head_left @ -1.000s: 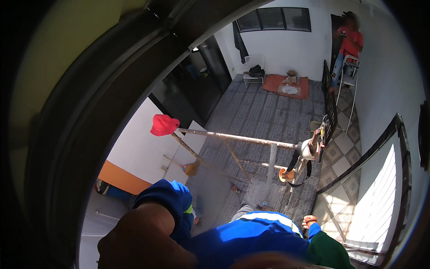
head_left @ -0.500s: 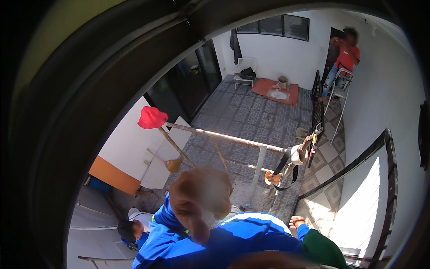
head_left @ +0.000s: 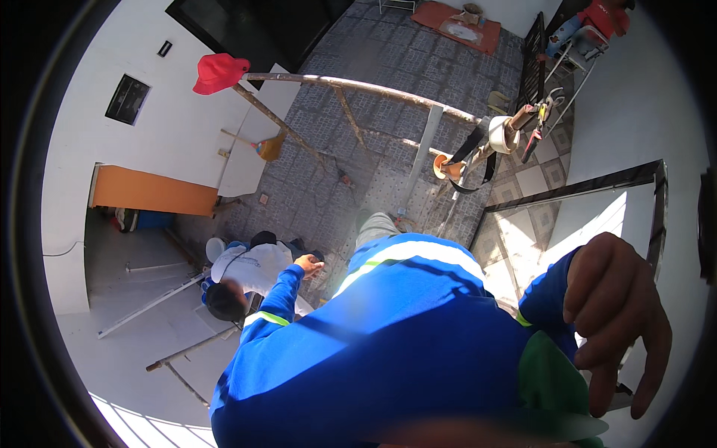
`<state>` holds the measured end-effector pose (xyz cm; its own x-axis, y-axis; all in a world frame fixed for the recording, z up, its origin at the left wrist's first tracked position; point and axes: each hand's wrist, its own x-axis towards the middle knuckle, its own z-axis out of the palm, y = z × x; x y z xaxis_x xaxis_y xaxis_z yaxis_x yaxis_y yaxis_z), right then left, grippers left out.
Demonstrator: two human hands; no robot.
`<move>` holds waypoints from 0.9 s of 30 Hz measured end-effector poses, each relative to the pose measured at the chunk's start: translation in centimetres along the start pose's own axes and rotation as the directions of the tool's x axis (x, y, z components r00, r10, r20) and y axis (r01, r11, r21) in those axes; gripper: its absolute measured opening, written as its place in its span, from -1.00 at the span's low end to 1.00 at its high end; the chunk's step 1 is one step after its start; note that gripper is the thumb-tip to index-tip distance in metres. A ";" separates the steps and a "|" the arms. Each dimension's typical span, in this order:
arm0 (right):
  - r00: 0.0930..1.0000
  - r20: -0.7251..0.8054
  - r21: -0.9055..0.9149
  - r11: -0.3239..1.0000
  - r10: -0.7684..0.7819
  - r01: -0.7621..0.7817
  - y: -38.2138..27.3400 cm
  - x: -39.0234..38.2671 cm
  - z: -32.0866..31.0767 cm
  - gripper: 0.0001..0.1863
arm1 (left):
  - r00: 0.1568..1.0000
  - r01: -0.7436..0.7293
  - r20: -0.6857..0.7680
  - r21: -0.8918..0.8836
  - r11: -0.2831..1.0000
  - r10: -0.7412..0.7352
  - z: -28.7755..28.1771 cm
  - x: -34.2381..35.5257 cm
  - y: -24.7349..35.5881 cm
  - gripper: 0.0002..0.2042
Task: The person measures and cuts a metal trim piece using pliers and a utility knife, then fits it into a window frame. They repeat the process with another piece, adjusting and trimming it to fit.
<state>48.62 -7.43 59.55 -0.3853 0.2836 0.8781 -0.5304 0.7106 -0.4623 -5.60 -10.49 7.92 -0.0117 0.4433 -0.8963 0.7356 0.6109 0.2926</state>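
My left hand (head_left: 308, 264) is out at my left side, its fingers loosely stretched and nothing visible in them. Beyond it crouches a person in a white shirt (head_left: 254, 266) and dark cap, on a lower level. Raised close at the right is my right hand (head_left: 617, 310), empty, fingers bent and apart, pointing down. Ahead of me runs a rusty scaffold pipe (head_left: 366, 86) with a red bucket hat (head_left: 221, 73) on its left end. At its right end are a white ring-shaped thing (head_left: 503, 135), a black strap (head_left: 470, 142) and pliers (head_left: 553, 101). Neither hand touches these.
A dark-framed opening (head_left: 575, 190) stands at the right. A person in red (head_left: 601, 19) is by a stepladder (head_left: 586, 48) at the far right. A broom (head_left: 267, 146) leans at the left, near an orange panel (head_left: 160, 190). Another rusty pipe (head_left: 190, 351) juts out lower left.
My view has tilted down and shifted. My left hand has dropped from close in front to my left side. My right hand has risen from my right side to close at the right.
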 end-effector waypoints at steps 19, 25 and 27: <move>0.995 0.083 0.053 0.997 0.057 -0.061 2.8 1.9 3.1 -0.87 | 0.596 -0.253 -0.784 0.019 0.967 0.171 0.4 0.9 -8.3 -0.38; 0.996 -0.052 -0.035 0.996 0.075 -0.077 2.6 2.1 5.9 -0.65 | 0.773 -0.429 -0.625 -0.645 0.633 -0.113 -1.9 0.9 1.9 0.05; 0.993 -0.033 -0.016 0.993 0.117 -0.118 2.8 2.1 6.3 -0.64 | 0.785 -0.457 -0.586 -0.766 0.451 -0.201 -1.7 2.0 5.1 -0.02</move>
<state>41.51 -8.89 59.31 -0.4193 0.3863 0.8215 -0.4691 0.6826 -0.5604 -2.96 -5.36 8.15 -0.5542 0.6097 -0.5667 -0.1820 0.5756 0.7973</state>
